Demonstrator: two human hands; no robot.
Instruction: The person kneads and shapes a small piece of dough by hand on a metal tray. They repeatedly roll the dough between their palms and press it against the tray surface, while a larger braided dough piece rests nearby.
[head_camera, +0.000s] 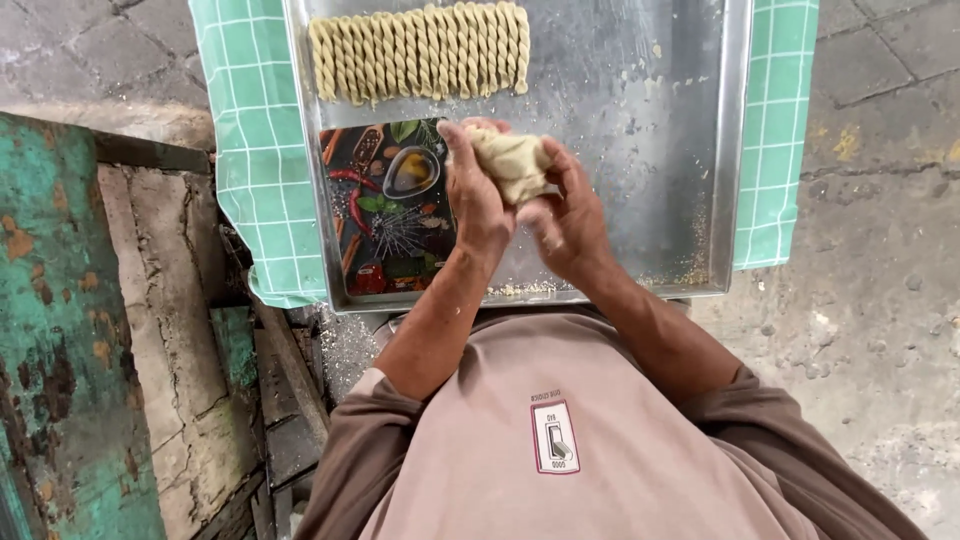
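At frame centre, both hands together: left hand (478, 205) and right hand (568, 222) cupped around pale dough lump (512, 162), fingers closed on it, held above metal tray (650, 120). Printed cutting board (385, 215) at 9 o'clock, touching left hand's edge. Row of twisted dough sticks (420, 50) at 12 o'clock. Green checked cloth (255, 150) under tray.

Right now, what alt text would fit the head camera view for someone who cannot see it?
Two hands, left and right, press a lump of pale dough over a metal tray. A row of twisted dough sticks lies at its far end, beside a spice-printed board.
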